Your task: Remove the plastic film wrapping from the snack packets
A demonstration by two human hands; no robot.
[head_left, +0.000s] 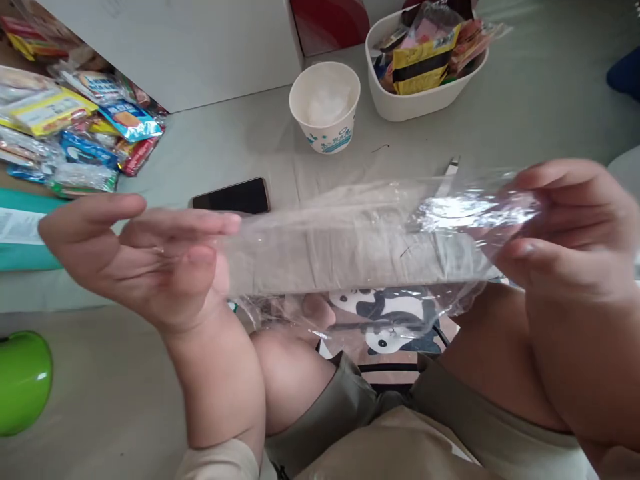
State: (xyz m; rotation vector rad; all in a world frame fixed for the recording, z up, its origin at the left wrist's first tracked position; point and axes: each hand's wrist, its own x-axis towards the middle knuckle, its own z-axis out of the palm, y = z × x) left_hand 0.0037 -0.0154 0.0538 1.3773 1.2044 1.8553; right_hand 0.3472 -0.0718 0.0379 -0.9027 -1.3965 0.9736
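Note:
A clear plastic bag (350,247) is stretched sideways between my two hands, above my lap and the near edge of the table. My left hand (165,260) holds the bag's left end at its fingertips, the other fingers loosely curled. At the other end, my right hand (575,220) grips the bunched, shiny plastic between thumb and fingers. The tabletop and a panda print (395,313) show through the film. I see no contents in the bag.
Behind the bag lie a black phone (235,197) and a metal tool, perhaps tweezers (447,177). Farther back stand a paper cup (325,107) with whitish contents and a white bin (425,100) of wrapped snacks. Packaged snacks (85,127) pile up left; a green object (23,383) sits lower left.

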